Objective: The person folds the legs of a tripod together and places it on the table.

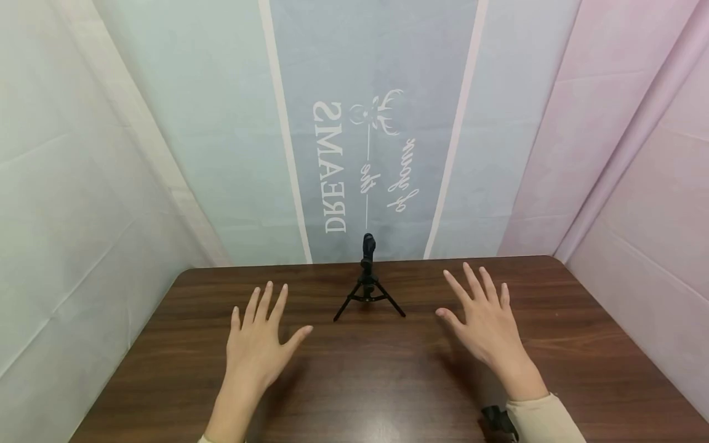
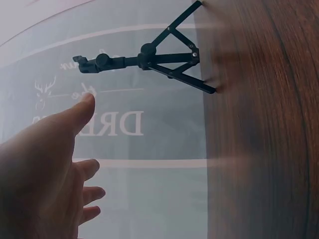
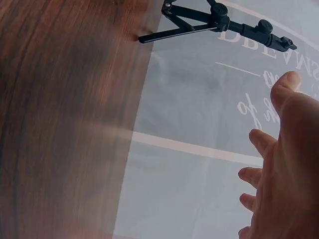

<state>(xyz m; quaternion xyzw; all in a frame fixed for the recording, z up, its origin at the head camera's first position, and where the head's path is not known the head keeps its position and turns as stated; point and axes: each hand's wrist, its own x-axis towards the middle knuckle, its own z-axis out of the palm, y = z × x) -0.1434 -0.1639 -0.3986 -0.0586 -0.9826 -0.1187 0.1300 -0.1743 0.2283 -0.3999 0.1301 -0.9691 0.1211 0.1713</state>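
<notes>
The tripod stood upright near mid-frame, its splayed legs likely steadying it on the surface; left hand, lower left, and right hand, lower right, had empty, spread fingers.

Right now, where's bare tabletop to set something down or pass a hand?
Bare: tabletop between left hand and right hand, on the near side of the tripod. Also from each hand outward to the tabletop's side edges. Crowded: far middle, where the tripod stands, and near right, by the black object at the right sleeve.
</notes>
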